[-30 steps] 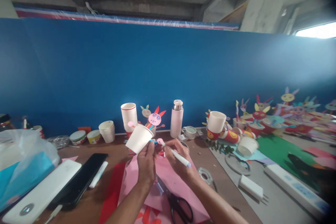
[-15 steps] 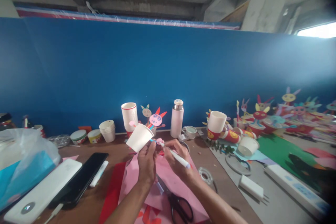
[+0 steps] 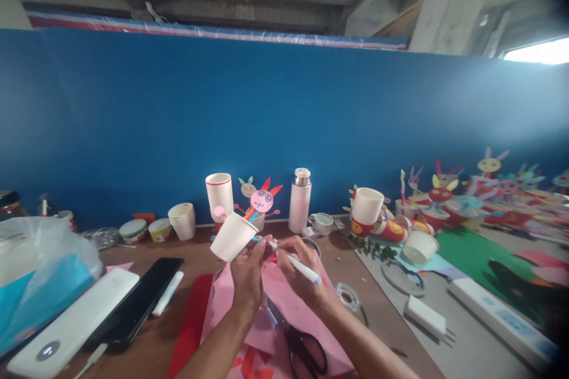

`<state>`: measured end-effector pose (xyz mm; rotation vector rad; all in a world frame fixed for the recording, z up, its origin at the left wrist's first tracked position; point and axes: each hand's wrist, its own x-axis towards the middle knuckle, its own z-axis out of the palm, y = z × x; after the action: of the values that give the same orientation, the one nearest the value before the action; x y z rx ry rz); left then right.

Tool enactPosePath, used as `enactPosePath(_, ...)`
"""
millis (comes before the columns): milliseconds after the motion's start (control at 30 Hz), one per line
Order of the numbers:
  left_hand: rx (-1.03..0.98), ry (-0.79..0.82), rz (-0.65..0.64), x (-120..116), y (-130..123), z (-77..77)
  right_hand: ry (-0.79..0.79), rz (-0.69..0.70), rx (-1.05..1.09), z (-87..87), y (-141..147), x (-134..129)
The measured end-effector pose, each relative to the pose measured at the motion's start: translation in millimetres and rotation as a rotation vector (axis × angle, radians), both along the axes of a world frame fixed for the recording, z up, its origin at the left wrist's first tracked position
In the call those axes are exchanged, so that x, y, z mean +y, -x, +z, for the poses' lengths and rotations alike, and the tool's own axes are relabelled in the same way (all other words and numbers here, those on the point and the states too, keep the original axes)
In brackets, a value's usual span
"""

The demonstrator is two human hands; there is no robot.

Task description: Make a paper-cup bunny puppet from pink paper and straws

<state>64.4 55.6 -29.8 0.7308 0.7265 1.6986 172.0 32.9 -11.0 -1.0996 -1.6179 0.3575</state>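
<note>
Presently, left hand (image 3: pixel 246 275) closed on tilted paper cup (image 3: pixel 233 238), in front and left of flask (image 3: pixel 300 207), pink-faced figure (image 3: pixel 261 202) (red ears) poking from its mouth, right hand (image 3: pixel 300 266) clamped on marker (image 3: pixel 306 269), nearer than flask, scissors (image 3: pixel 291 337) on pink paper (image 3: pixel 287 291), nearer still.

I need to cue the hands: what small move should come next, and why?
Probably a short stroke with the pen: the right hand points its tip at the small pink paper piece, which the left hand seems to steady beside the tilted white cup.
</note>
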Motion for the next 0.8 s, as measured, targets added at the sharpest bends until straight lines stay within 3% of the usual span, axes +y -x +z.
enactPosePath(300,0.019,0.015,0.013,-2,1,3.4,0.071,-0.07,-0.049,8.4,-2,-2)
enactPosePath(533,0.051,0.033,0.036,0,1,0.7,-0.018,-0.128,-0.012,1.6,-5,4)
enactPosePath(800,0.169,0.042,0.043,1,0,-5.4,0.019,-0.004,-0.05,11.3,2,-6)
